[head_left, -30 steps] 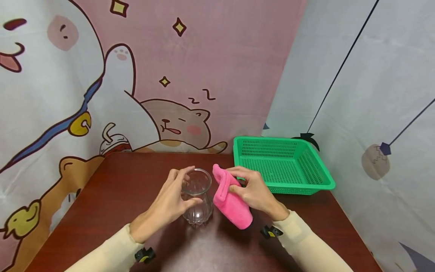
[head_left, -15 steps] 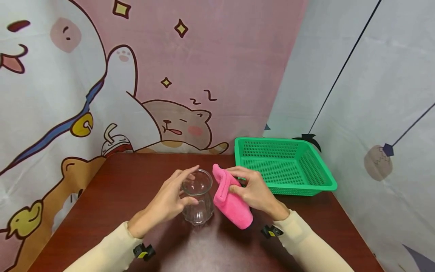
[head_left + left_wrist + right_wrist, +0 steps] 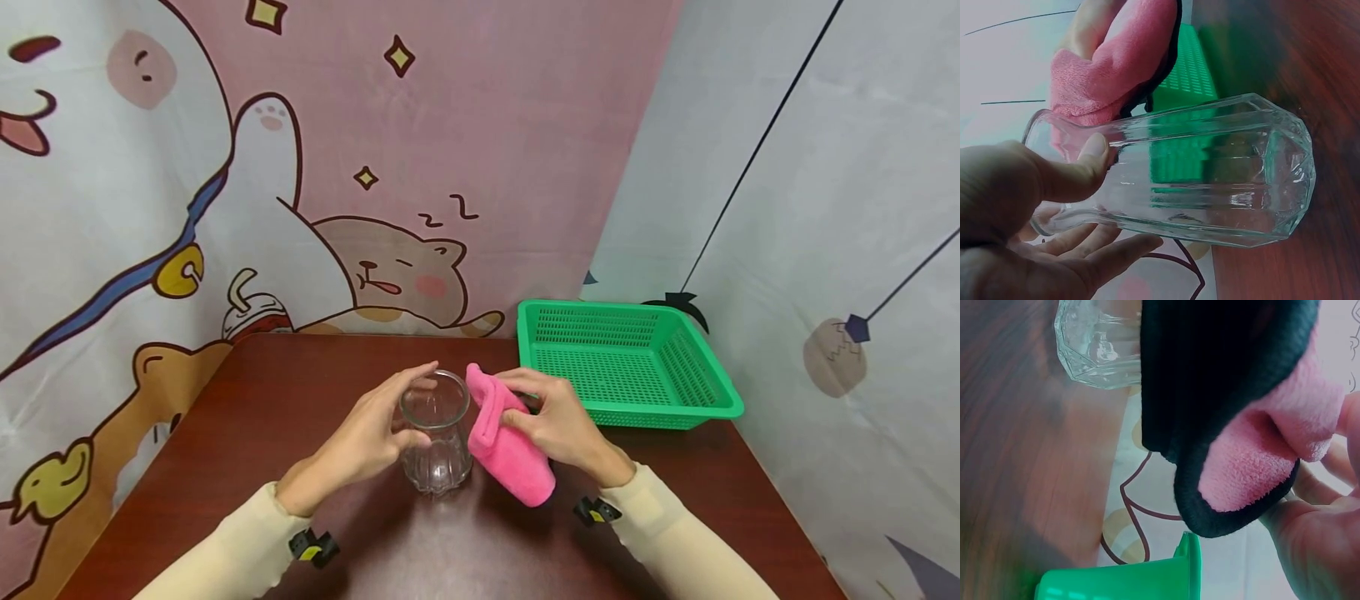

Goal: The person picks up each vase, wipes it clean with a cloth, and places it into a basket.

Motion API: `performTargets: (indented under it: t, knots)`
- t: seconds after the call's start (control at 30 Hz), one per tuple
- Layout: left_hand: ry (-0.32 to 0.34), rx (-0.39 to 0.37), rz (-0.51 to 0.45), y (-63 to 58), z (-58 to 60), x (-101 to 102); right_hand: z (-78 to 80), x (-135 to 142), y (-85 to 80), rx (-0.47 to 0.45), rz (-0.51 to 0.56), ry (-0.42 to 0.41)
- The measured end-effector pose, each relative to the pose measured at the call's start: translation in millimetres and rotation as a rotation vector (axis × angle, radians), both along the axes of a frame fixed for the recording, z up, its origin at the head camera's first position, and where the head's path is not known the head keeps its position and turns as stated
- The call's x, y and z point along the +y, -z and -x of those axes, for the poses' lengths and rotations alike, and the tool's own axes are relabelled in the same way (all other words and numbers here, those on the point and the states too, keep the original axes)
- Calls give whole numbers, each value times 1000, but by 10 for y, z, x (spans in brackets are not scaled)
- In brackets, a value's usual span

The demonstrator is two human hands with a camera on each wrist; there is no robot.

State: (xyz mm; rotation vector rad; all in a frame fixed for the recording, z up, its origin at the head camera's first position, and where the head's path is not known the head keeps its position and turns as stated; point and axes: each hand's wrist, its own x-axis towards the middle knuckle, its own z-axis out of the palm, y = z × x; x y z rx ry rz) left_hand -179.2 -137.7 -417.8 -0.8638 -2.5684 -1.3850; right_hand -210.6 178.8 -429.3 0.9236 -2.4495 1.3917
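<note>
A clear glass vase (image 3: 437, 454) with a flared rim and faceted base stands upright on the table, centre of the head view. My left hand (image 3: 371, 433) is at its left side by the neck, thumb in front and fingers behind, spread rather than closed round the glass. Whether the thumb (image 3: 1094, 153) touches the glass I cannot tell. To the right of the vase my right hand (image 3: 558, 417) pinches a folded pink towel (image 3: 513, 454), fuzzy and thick. In the right wrist view the towel (image 3: 1254, 462) shows a black border and underside.
A green perforated plastic basket (image 3: 630, 417) stands at the back right of the dark reddish-brown table (image 3: 300, 392). Cartoon-printed cloth (image 3: 480, 150) hangs behind the table and along its sides.
My left hand has shifted slightly left, its thumb drawing back across the front of the vase. The vase and the right hand with the towel stay almost in place.
</note>
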Motion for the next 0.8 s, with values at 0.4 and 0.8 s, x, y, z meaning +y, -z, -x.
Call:
performTargets:
  t: [0.4, 0.8]
  knots:
    - [-31, 57, 61, -2, -51, 14, 12, -105, 25, -20, 15, 14]
    - [3, 45, 63, 13, 4, 26, 8, -192, 52, -37, 18, -7]
